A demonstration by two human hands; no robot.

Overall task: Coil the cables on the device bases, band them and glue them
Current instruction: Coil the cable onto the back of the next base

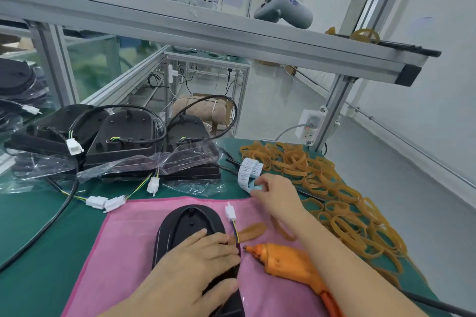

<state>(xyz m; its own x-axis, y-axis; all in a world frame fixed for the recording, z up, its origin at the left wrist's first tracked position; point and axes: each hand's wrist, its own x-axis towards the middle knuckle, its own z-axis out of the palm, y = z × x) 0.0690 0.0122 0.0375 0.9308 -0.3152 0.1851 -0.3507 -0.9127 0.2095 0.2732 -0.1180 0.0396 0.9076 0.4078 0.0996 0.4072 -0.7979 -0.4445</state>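
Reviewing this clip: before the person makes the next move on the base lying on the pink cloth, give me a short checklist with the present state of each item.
1. Black oval device base held steady on the pink cloth: ok, the left hand lies flat on it.
2. Cable coiled on that base: cannot tell, the hand hides it; only the wire end with its white plug connector shows.
3. Band within reach: ok, one tan rubber band lies beside the base, with a pile of tan rubber bands further right.
4. Orange glue gun at hand: ok, lying on the cloth, nozzle toward the base.
5. Right hand free: not ok, it pinches a strip of white printed labels.
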